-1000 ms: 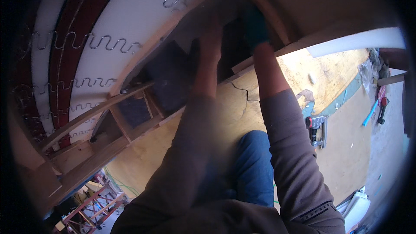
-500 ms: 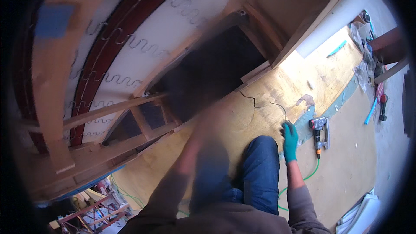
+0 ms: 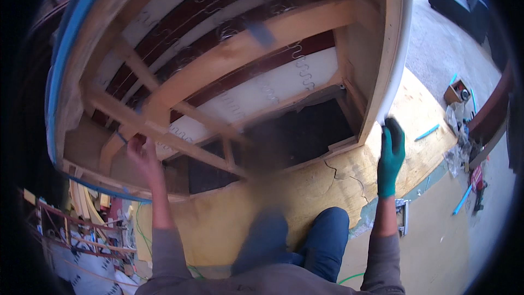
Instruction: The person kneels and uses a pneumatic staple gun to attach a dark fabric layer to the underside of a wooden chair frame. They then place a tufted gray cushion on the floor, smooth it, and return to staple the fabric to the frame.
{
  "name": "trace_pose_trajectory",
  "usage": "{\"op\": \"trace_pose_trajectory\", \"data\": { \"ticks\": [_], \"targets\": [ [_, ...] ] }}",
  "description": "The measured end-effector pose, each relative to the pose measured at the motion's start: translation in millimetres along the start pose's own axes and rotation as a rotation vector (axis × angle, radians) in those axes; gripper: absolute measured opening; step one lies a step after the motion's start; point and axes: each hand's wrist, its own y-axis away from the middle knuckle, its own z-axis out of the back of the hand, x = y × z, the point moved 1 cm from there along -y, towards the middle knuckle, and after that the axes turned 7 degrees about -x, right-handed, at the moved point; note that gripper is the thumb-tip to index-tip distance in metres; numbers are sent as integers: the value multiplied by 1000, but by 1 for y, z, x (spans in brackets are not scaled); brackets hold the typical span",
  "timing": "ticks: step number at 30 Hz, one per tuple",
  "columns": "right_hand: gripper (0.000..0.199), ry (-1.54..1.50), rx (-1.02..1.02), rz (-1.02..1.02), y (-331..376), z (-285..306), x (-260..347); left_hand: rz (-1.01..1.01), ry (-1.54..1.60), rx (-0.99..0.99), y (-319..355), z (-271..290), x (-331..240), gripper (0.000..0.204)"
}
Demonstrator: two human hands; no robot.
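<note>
On the plywood floor [image 3: 262, 207] we grip the upturned sofa frame [image 3: 234, 60], our bare left hand [image 3: 141, 155] closed on a crossbar, our gloved right hand [image 3: 391, 155] clasping its side panel.

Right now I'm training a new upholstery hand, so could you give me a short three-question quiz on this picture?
1. True or false: the right hand wears a green glove.
2. The bare left hand rests on: A) a wooden rail of the sofa frame; B) the blue tube; C) the floor.
3. What metal parts cross the frame's underside?

Key: 1 true. 2 A. 3 Zigzag springs.
</note>
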Motion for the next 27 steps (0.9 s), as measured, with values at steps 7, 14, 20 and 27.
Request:
{"op": "trace_pose_trajectory", "data": {
  "ticks": [7,14,20,27],
  "targets": [
    [53,120,243,854,-67,-218,144,194,134,219,-57,-30,-29,44],
    [61,404,383,1245,-86,-357,149,60,85,153,-58,-43,-7,40],
    [63,646,513,1296,-119,-358,128,-75,18,154,-59,-57,-18,48],
    [63,930,597,1060,-116,-352,109,-145,25,91,-45,-58,-9,44]
  ]
}}
